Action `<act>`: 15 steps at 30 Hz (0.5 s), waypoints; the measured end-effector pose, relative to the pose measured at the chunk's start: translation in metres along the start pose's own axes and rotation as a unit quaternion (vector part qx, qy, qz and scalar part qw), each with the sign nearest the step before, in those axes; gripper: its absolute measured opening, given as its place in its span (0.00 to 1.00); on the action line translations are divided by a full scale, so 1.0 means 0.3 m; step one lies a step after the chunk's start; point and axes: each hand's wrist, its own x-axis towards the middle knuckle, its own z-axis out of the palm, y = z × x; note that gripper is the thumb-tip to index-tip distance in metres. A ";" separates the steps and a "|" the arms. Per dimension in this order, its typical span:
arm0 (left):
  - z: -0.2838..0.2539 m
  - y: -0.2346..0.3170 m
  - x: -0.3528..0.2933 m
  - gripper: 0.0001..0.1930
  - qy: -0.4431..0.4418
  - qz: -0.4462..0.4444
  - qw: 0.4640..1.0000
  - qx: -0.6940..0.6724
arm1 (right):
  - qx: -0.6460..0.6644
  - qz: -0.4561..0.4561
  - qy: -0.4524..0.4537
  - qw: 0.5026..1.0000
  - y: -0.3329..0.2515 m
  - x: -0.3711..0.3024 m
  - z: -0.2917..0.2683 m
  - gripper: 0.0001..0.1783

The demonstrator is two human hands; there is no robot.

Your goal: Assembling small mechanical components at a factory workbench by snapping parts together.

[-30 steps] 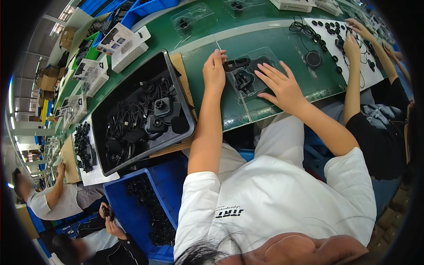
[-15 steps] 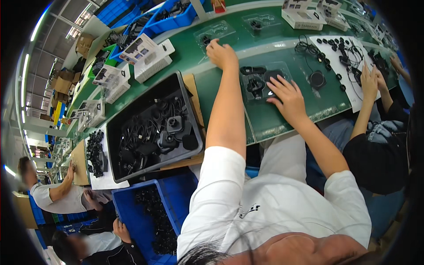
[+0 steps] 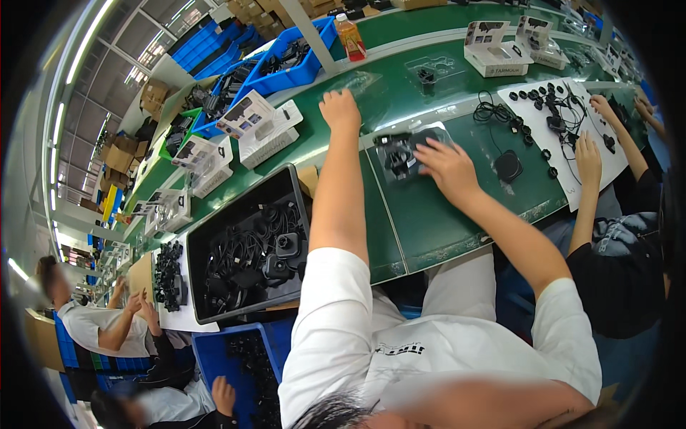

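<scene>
My left hand reaches out over the far part of the green bench, its fingers curled down. Just beyond it lies a blurred clear plastic tray; whatever is under the fingertips is hidden. My right hand grips the right side of a nearer clear plastic blister tray. That tray carries black parts, including a mount-like piece. A dark rounded part shows partly behind my right fingers. Another clear tray with a small black part sits farther off.
Left of my arm stands a black bin of cables and cameras. White boxes line the bench beside blue crates. A black puck with a cable lies to the right. A co-worker's hands are over white paper; an orange bottle stands behind.
My right hand has shifted left and away with the near tray, which now looks tilted. My left fingers have curled, and the far tray is blurred. The whole view has swung upward.
</scene>
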 end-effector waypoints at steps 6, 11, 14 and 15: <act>-0.452 -0.150 0.030 0.13 0.103 0.079 0.988 -0.080 | -0.075 0.015 0.050 0.996 0.130 0.323 0.260 0.16; -0.928 -0.120 -0.318 0.13 0.067 0.251 0.955 -0.146 | -0.018 0.051 0.004 0.999 0.393 0.455 0.473 0.23; -1.049 -0.128 -0.635 0.14 -0.020 0.254 0.957 -0.137 | -0.081 0.033 -0.021 0.996 0.215 0.500 0.388 0.29; -1.065 -0.103 -0.737 0.15 -0.043 0.250 0.953 -0.165 | -0.079 0.036 -0.028 0.996 0.245 0.496 0.361 0.29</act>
